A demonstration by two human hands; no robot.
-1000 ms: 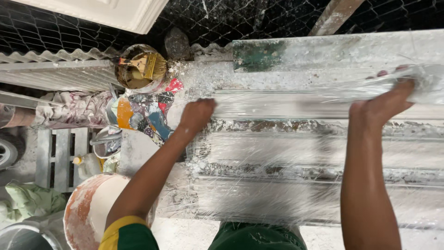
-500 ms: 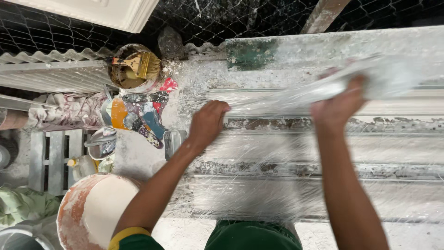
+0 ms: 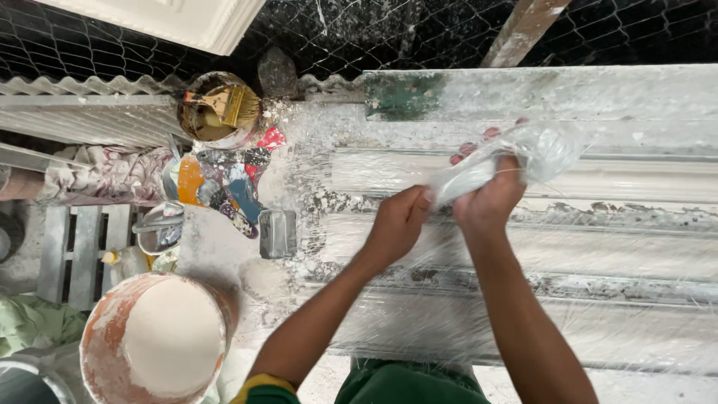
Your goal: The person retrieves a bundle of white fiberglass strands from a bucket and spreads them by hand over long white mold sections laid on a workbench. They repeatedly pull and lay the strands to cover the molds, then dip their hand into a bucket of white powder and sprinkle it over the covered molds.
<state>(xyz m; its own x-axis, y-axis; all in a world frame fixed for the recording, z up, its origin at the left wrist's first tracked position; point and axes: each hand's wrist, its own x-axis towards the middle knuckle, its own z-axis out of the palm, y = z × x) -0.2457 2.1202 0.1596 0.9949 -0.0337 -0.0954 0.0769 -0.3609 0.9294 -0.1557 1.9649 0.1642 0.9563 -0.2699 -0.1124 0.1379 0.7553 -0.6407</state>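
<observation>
2 hands meet over a plaster-crusted workbench point(image 3: 419, 97). Right hand point(image 3: 490, 198) is clenched around a bunched sheet of clear plastic film point(image 3: 523, 153), with the fingertips point(image 3: 479, 142) showing through the crumpled end. Left hand point(image 3: 396, 224) is closed on the twisted tail of the same film, just beside the right hand. Film is gathered above a long white plaster moulding point(image 3: 636, 179), 1 of several parallel ridged strips lying along the bench (surfaces heavily dusted). Left of the hands: a small grey rectangular block point(image 3: 277, 233), a patch of multicoloured rags point(image 3: 224, 183), and a tin point(image 3: 218, 111) holding a paintbrush point(image 3: 224, 101). Bottom left stands 1 orange-rimmed bucket point(image 3: 153, 340) of white plaster. Wire mesh point(image 3: 359, 30) runs behind the bench.
</observation>
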